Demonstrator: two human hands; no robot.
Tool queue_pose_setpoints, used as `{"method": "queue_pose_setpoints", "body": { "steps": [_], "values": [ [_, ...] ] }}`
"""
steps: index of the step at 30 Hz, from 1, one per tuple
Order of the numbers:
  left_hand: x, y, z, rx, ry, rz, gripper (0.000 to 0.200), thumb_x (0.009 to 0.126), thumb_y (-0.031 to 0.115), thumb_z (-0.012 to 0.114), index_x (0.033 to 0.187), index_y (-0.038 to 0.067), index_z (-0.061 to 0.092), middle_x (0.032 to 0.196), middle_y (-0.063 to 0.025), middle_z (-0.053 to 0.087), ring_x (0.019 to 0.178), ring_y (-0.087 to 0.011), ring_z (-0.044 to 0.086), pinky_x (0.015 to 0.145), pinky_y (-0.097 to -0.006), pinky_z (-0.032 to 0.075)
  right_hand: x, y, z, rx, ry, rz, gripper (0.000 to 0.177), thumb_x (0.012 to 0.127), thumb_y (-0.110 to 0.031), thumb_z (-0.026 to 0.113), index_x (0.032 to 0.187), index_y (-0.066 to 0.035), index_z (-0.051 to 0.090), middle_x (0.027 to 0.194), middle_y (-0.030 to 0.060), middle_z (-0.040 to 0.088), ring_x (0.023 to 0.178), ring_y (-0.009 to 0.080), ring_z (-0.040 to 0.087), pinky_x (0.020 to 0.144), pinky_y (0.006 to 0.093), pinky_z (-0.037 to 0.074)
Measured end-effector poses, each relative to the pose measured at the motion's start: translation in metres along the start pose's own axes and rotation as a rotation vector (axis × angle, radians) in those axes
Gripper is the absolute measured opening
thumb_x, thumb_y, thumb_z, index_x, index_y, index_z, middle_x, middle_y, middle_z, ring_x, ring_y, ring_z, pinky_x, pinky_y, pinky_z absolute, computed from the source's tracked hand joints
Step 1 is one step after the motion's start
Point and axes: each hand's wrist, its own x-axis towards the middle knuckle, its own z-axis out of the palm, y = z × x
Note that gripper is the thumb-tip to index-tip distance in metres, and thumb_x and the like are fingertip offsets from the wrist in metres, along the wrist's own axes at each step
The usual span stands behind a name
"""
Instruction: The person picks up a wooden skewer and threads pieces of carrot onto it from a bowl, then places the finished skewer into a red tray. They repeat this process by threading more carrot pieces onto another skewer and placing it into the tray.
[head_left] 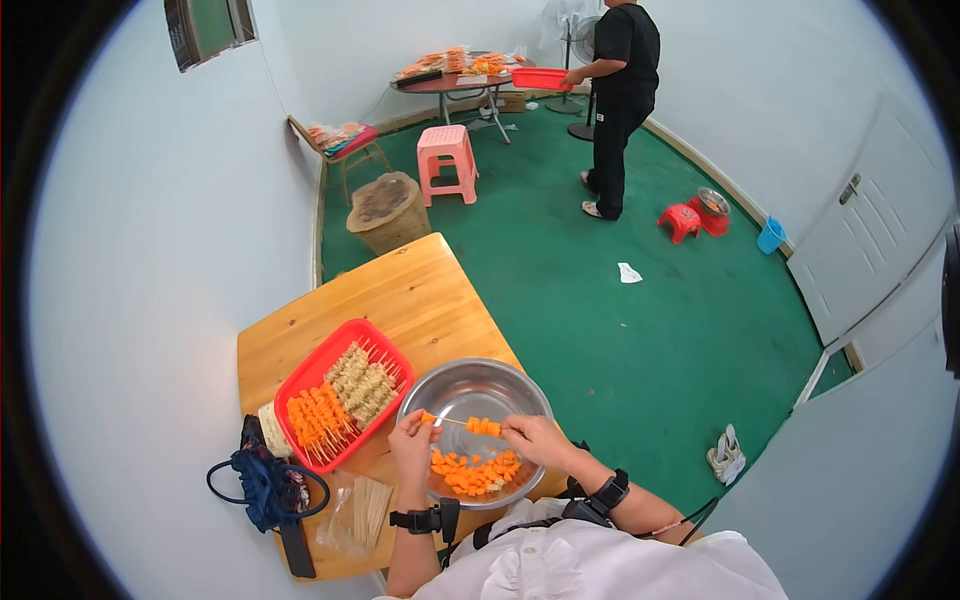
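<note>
Over a wide steel bowl [532, 395], my right hand [535, 440] grips a thin wooden skewer [452, 421] near the end threaded with several orange chunks [484, 427]. My left hand [410, 445] pinches a single orange piece [428, 418] at the skewer's other tip. Loose orange chunks [470, 475] lie in the near part of the bowl. To the left, a red basket [294, 378] holds finished-looking orange skewers [318, 415] and pale beige skewers [362, 382]. A clear bag of bare sticks [368, 508] rests beside my left forearm.
A dark blue bag [262, 490] and a dark flat object [297, 550] sit at the wooden table's [400, 290] left edge. Beyond are a stump [388, 210], a pink stool [446, 165] and a person in black [625, 110] holding a red tray [540, 78] by a round table.
</note>
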Motion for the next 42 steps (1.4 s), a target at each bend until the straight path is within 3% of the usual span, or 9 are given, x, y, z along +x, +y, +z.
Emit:
{"method": "queue_pose_setpoints", "body": {
  "steps": [4, 7, 9, 11, 17, 20, 41, 42],
  "values": [
    [-0.001, 0.006, 0.001, -0.029, 0.031, 0.023, 0.026, 0.079, -0.002, 0.054, 0.104, -0.009, 0.051, 0.085, -0.0125, 0.061, 0.067, -0.0148, 0.061, 0.055, -0.0209, 0.047, -0.001, 0.0, 0.002, 0.017, -0.008, 0.008, 0.018, 0.08, -0.018, 0.048, 0.081, -0.002, 0.057, 0.07, 0.0187, 0.058, 0.065, 0.0346, 0.057, 0.059, 0.039, 0.045],
    [0.001, 0.006, 0.003, -0.006, 0.07, 0.015, 0.024, 0.079, 0.0, 0.054, 0.102, -0.006, 0.053, 0.083, -0.0094, 0.061, 0.067, -0.0137, 0.061, 0.057, -0.021, 0.047, -0.001, 0.005, 0.004, -0.04, 0.005, 0.004, 0.017, 0.08, -0.016, 0.049, 0.081, -0.002, 0.057, 0.071, 0.0187, 0.058, 0.064, 0.0333, 0.057, 0.059, 0.0374, 0.045],
    [0.004, -0.002, -0.001, 0.006, -0.013, 0.129, 0.023, 0.08, 0.002, 0.055, 0.101, -0.006, 0.053, 0.085, -0.0099, 0.061, 0.068, -0.0144, 0.061, 0.058, -0.0213, 0.047, -0.001, 0.0, 0.002, 0.017, 0.0, 0.054, 0.015, 0.08, -0.014, 0.049, 0.081, -0.001, 0.056, 0.07, 0.018, 0.057, 0.062, 0.0293, 0.056, 0.059, 0.0353, 0.044],
    [-0.001, 0.008, 0.004, -0.059, 0.035, 0.053, 0.027, 0.079, -0.003, 0.054, 0.105, -0.01, 0.051, 0.09, -0.0145, 0.061, 0.071, -0.0177, 0.062, 0.062, -0.0226, 0.05, -0.001, 0.0, 0.004, 0.079, 0.0, 0.061, 0.015, 0.08, -0.013, 0.048, 0.081, 0.0, 0.056, 0.066, 0.0167, 0.055, 0.059, 0.023, 0.055, 0.057, 0.0324, 0.043],
    [-0.002, 0.005, 0.007, -0.071, 0.026, 0.072, 0.025, 0.079, -0.003, 0.055, 0.103, -0.007, 0.052, 0.085, -0.0119, 0.062, 0.069, -0.0138, 0.061, 0.057, -0.0205, 0.049, 0.0, -0.007, 0.003, -0.017, -0.006, 0.046, 0.016, 0.081, -0.012, 0.047, 0.081, 0.002, 0.056, 0.064, 0.0158, 0.056, 0.056, 0.024, 0.056, 0.054, 0.0316, 0.043],
    [-0.002, 0.003, 0.007, -0.083, 0.014, 0.08, 0.026, 0.079, -0.003, 0.051, 0.104, -0.009, 0.052, 0.087, -0.0119, 0.061, 0.072, -0.0145, 0.062, 0.058, -0.0209, 0.049, 0.0, -0.008, 0.003, -0.003, 0.008, 0.058, 0.016, 0.081, -0.012, 0.047, 0.08, 0.002, 0.056, 0.063, 0.0163, 0.055, 0.056, 0.0257, 0.056, 0.054, 0.0316, 0.043],
    [-0.012, 0.009, 0.017, 0.079, 0.067, 0.147, 0.02, 0.079, 0.001, 0.054, 0.097, -0.005, 0.058, 0.08, -0.011, 0.064, 0.069, -0.0139, 0.063, 0.06, -0.0235, 0.049, -0.003, -0.005, 0.006, -0.115, 0.068, -0.009, 0.014, 0.08, -0.013, 0.049, 0.077, -0.001, 0.056, 0.063, 0.0192, 0.055, 0.058, 0.034, 0.056, 0.052, 0.0379, 0.044],
    [-0.011, 0.005, 0.016, 0.186, 0.089, 0.198, 0.02, 0.079, 0.001, 0.055, 0.097, -0.005, 0.058, 0.078, -0.0103, 0.064, 0.068, -0.0138, 0.062, 0.059, -0.0233, 0.049, -0.004, -0.004, 0.007, -0.131, 0.068, -0.009, 0.014, 0.08, -0.013, 0.05, 0.077, -0.001, 0.056, 0.063, 0.0191, 0.055, 0.058, 0.0343, 0.056, 0.053, 0.0384, 0.044]
  ]
}}
